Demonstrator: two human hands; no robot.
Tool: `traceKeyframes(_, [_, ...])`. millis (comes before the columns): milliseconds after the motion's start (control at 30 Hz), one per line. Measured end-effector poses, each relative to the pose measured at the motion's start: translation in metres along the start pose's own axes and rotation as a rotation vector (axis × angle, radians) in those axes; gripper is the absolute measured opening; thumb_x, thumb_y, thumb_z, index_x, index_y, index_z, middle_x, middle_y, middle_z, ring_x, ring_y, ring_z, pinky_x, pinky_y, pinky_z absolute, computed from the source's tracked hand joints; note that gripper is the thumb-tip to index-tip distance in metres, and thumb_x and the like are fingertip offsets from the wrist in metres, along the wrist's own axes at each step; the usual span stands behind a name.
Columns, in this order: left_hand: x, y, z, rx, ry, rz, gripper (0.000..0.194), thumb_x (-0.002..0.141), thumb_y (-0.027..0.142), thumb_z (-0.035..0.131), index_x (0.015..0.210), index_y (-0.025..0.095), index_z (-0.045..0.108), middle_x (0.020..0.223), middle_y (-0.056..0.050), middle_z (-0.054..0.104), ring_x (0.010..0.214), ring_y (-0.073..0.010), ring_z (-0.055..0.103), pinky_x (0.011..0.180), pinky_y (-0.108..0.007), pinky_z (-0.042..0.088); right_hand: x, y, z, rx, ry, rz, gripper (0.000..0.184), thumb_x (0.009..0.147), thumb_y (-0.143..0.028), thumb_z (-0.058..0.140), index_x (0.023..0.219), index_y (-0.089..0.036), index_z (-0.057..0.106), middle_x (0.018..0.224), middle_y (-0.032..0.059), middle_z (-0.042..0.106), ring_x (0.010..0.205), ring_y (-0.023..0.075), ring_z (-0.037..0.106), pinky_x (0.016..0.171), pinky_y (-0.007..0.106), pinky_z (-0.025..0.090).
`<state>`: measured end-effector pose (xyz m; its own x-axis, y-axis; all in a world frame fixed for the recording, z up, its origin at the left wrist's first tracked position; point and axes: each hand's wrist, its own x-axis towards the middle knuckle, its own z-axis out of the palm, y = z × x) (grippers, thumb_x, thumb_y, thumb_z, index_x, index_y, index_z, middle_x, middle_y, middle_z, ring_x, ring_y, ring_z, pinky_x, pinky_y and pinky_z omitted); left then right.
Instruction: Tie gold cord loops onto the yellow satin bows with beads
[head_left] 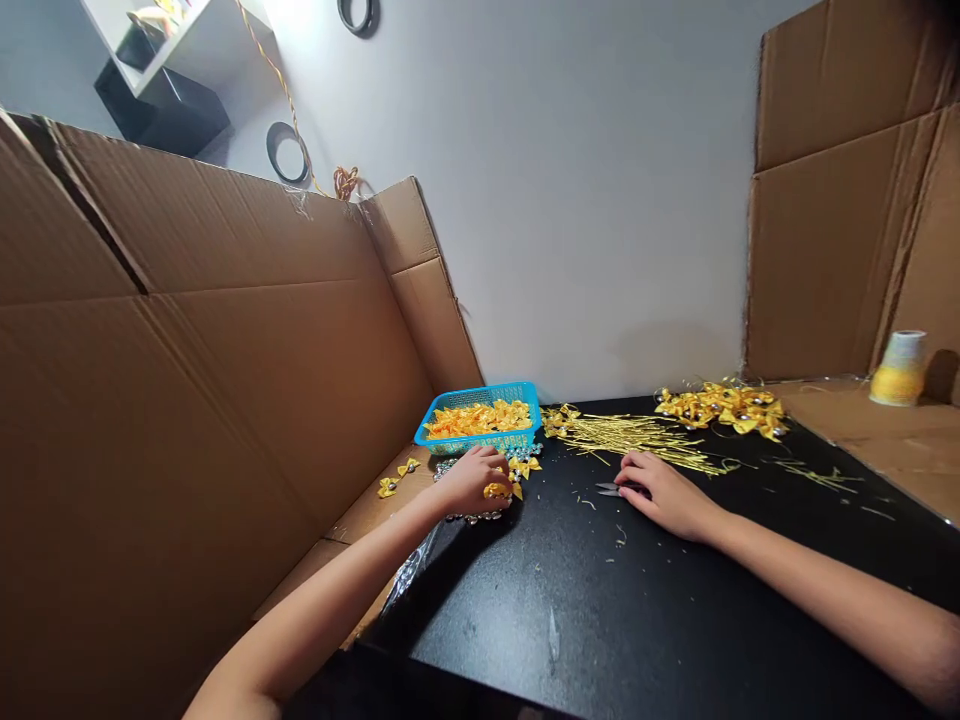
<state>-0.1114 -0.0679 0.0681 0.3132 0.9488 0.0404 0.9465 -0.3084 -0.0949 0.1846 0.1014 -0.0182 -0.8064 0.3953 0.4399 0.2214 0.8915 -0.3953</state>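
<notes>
My left hand (474, 482) is closed, its fingers curled round a yellow ribbon bow (496, 491). It hovers over or rests on a pile of shiny silver beads (480, 517); contact is hard to tell. More yellow bows (525, 467) lie just beyond its fingertips. On the black table (600, 620), my right hand (669, 493) is closed on small scissors (608, 490). Their blades point left out of the fingers, and the handles are hidden in the hand. Behind my left hand stands a blue basket (429, 431) full of yellow bows.
Gold twist ties (630, 437) lie in a bundle at the back, beside a heap of bows with silver beads (724, 408). Two bows (397, 478) sit on cardboard at left. Cardboard walls (225, 370) flank the table. A yellow-white thread cone (898, 370) stands at right.
</notes>
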Motion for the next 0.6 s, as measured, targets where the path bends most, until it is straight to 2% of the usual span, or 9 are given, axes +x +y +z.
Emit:
traceKeyframes(100, [0.002, -0.003, 0.007, -0.023, -0.005, 0.015, 0.018, 0.086, 0.036, 0.061, 0.087, 0.024, 0.074, 0.089, -0.004, 0.069, 0.09, -0.0197, 0.058, 0.084, -0.032, 0.038, 0.0, 0.0, 0.0, 0.006, 0.011, -0.006, 0.021, 0.089, -0.027, 0.049, 0.091, -0.018, 0.067, 0.1, 0.0092, 0.057, 0.097, 0.0223, 0.053, 0.09, 0.04, 0.044])
traceKeyframes(233, [0.008, -0.012, 0.011, -0.067, -0.014, 0.019, 0.023, 0.089, 0.035, 0.056, 0.081, 0.022, 0.074, 0.085, -0.004, 0.071, 0.083, -0.0176, 0.059, 0.077, -0.028, 0.039, 0.001, -0.003, 0.0, -0.001, 0.02, 0.005, 0.018, 0.089, -0.025, 0.051, 0.091, -0.018, 0.067, 0.1, 0.0089, 0.057, 0.097, 0.0219, 0.053, 0.089, 0.039, 0.044])
traceKeyframes(333, [0.011, -0.012, 0.012, -0.102, -0.004, 0.007, 0.024, 0.089, 0.036, 0.056, 0.085, 0.021, 0.074, 0.083, -0.005, 0.071, 0.079, -0.0173, 0.06, 0.074, -0.027, 0.04, 0.001, -0.006, -0.002, -0.015, 0.029, 0.021, 0.014, 0.087, -0.023, 0.055, 0.091, -0.017, 0.067, 0.1, 0.0086, 0.057, 0.097, 0.0218, 0.053, 0.09, 0.039, 0.044])
traceKeyframes(500, [0.018, -0.013, 0.014, -0.159, -0.005, -0.037, 0.012, 0.082, 0.026, 0.061, 0.083, 0.021, 0.072, 0.084, -0.002, 0.073, 0.081, -0.017, 0.063, 0.076, -0.025, 0.043, 0.002, -0.009, -0.002, -0.024, 0.053, 0.035, 0.01, 0.085, -0.018, 0.058, 0.089, -0.017, 0.067, 0.098, 0.0076, 0.057, 0.096, 0.0206, 0.053, 0.088, 0.036, 0.045])
traceKeyframes(600, [0.022, -0.013, 0.013, -0.189, -0.014, -0.099, 0.009, 0.076, 0.021, 0.062, 0.078, 0.02, 0.07, 0.08, -0.001, 0.073, 0.076, -0.0157, 0.063, 0.071, -0.023, 0.044, 0.003, -0.009, -0.002, -0.013, 0.081, 0.023, 0.009, 0.083, -0.016, 0.059, 0.088, -0.016, 0.067, 0.097, 0.0077, 0.057, 0.096, 0.0212, 0.053, 0.089, 0.038, 0.044])
